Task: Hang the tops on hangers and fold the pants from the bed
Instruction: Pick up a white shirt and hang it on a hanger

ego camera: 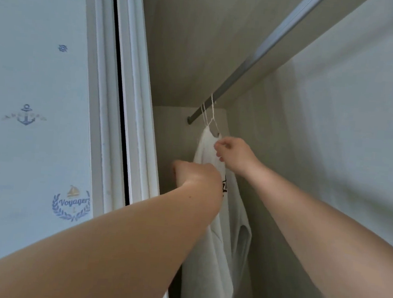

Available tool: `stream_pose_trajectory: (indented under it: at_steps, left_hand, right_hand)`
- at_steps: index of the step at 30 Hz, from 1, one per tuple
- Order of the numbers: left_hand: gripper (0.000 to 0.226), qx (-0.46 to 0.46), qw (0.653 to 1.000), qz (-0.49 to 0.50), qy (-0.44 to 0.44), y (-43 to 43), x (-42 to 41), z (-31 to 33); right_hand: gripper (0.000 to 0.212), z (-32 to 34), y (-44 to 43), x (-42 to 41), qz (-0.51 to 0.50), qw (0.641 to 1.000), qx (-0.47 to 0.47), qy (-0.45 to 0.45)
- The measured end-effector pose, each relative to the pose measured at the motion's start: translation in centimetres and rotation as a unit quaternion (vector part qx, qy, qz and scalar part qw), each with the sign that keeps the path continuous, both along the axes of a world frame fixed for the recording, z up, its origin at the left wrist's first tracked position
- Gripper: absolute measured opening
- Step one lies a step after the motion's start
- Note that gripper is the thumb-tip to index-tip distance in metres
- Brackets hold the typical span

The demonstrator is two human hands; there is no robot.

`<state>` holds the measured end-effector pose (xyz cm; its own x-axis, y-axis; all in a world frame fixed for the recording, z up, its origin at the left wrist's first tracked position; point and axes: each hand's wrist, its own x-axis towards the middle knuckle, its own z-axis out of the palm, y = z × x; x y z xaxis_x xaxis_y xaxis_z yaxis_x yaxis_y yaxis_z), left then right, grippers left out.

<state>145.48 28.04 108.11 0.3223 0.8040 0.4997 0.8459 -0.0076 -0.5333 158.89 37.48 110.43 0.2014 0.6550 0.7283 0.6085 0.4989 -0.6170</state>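
Right hand (233, 154) pinches the white top (218, 269) at its shoulder; left hand (195, 175) grip is hidden. Tugging could unhook the hanger (210, 113) from the rail (248, 66).

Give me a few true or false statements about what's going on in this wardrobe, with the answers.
1. A white top hangs from the rail. True.
2. The right hand pinches the top near its shoulder. True.
3. The top is black all over. False: it is white with a small dark print.
4. The rail is bare. False: white hanger hooks sit near its far end.
5. The left hand rests on the rail. False: it is lower, beside the top.
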Motion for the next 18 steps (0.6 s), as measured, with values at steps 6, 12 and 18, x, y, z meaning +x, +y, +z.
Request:
stream_pose_trajectory:
  at_steps: [6,12,18]
  left_hand:
    - [0.046,0.090,0.983,-0.077,0.138,-6.1,-1.9,-3.9]
    - [0.070,0.121,0.965,-0.201,0.120,-11.3,-8.5,-9.6]
    - [0.073,0.083,0.955,-0.284,-0.018,-16.7,-18.1,-14.8]
  right_hand:
    - [0.045,-5.2,-7.5,1.0,-0.062,0.996,0.023,-0.059]
    - [0.053,-11.8,-17.7,-1.8,-0.110,0.985,0.002,-0.133]
    - [0.065,-15.4,-26.8,-9.2,-0.151,0.945,-0.043,-0.287]
